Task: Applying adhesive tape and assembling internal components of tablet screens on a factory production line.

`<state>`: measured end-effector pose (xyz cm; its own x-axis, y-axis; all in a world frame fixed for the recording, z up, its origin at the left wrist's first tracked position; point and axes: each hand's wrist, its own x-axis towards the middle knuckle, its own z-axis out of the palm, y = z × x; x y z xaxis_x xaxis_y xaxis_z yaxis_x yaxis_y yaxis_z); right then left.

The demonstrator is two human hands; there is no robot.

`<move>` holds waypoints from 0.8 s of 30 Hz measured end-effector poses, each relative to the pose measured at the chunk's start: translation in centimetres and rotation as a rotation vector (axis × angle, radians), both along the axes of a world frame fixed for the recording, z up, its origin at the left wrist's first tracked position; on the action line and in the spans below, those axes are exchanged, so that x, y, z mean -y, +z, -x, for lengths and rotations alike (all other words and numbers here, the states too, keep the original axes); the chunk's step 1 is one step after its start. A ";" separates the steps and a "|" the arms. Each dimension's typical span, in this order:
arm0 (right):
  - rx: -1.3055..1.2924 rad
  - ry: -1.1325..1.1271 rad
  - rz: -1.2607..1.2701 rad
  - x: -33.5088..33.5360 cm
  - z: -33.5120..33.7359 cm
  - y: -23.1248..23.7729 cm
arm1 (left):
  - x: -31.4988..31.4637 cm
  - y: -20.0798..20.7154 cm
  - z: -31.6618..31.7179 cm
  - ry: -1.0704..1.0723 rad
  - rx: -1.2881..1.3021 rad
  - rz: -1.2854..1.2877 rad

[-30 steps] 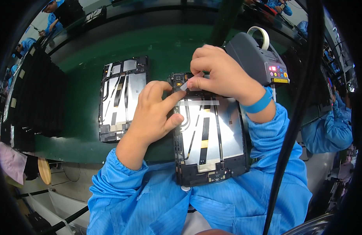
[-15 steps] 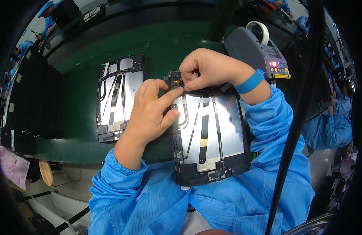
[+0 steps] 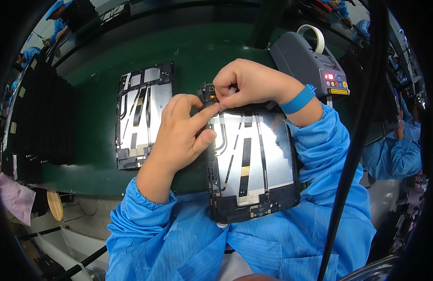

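Note:
An opened tablet [image 3: 282, 159], silver back plate and black flat cables showing, lies in front of me with its near end against my blue smock. A clear tape strip [image 3: 233, 120] crosses the upper part of its plate. My left hand [image 3: 181, 129] reaches over its left edge, index fingertip pressed near the top, thumb apart, holding nothing. Beside that fingertip, my right hand [image 3: 240, 86] is closed in a pinch over the tablet's top end. A small whitish, translucent piece of tape [image 3: 233, 89] shows between its fingers; the fingertips hide most of it.
A second opened tablet [image 3: 155, 112] lies to the left on the green table [image 3: 85, 180]. At the back right stands a grey tape dispenser [image 3: 300, 58] with a roll on top. Stacked black trays [image 3: 43, 117] line the left side. A black cable [image 3: 347, 178] hangs at the right.
Almost nothing differs. Both hands keep their places at the tablet's top end, and the tablet's lower part has shifted very slightly to the right in view.

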<state>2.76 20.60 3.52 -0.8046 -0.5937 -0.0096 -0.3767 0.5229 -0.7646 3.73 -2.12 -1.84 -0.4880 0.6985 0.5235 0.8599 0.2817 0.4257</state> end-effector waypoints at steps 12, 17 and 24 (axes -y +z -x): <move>-0.087 -0.023 -0.058 0.4 -0.3 -0.2 | -0.1 -0.2 0.0 -0.012 -0.005 -0.011; -0.141 -0.001 -0.132 0.9 -0.3 0.1 | -0.1 -0.5 0.1 -0.015 -0.026 -0.019; -0.133 -0.056 -0.167 1.2 -0.7 0.7 | -0.2 -0.3 -0.2 0.028 -0.122 0.017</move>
